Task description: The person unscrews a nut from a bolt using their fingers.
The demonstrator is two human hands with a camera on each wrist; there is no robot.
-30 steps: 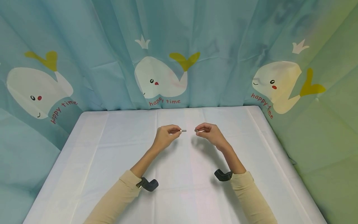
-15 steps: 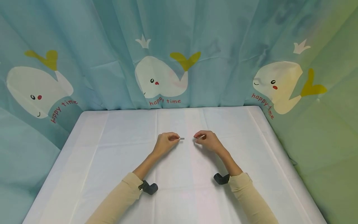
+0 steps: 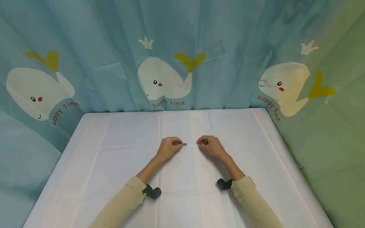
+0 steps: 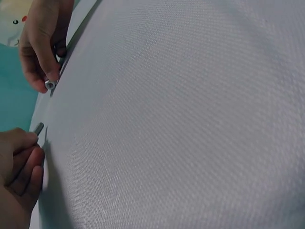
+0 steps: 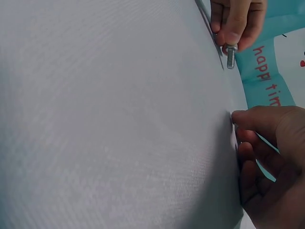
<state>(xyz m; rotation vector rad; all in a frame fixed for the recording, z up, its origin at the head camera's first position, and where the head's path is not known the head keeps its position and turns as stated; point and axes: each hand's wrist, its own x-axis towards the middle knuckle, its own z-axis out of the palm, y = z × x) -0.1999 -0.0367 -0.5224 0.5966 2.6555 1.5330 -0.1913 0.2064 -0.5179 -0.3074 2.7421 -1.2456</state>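
Observation:
My left hand (image 3: 169, 148) pinches a small metal bolt (image 3: 184, 144) between thumb and fingers, its shank pointing right. In the right wrist view the threads of the bolt (image 5: 231, 58) show clearly; its head is mostly covered by the fingertips. Opposite it, my right hand (image 3: 212, 146) holds a small metal nut (image 4: 50, 85) by the fingertips, and the left wrist view shows the hole in it. A short gap separates bolt and nut, which are about level with each other. Both hands are low over the white tabletop.
A white cloth covers the table (image 3: 119, 133). Behind it hangs a blue curtain (image 3: 222, 82) with printed whales, and a green curtain (image 3: 336, 142) is on the right. Each wrist wears a black camera mount (image 3: 154, 192).
Both hands have come down the head view, nearer to the person, still holding bolt and nut. The right hand has turned, so the nut is less visible there. The gap between the pieces stays similar.

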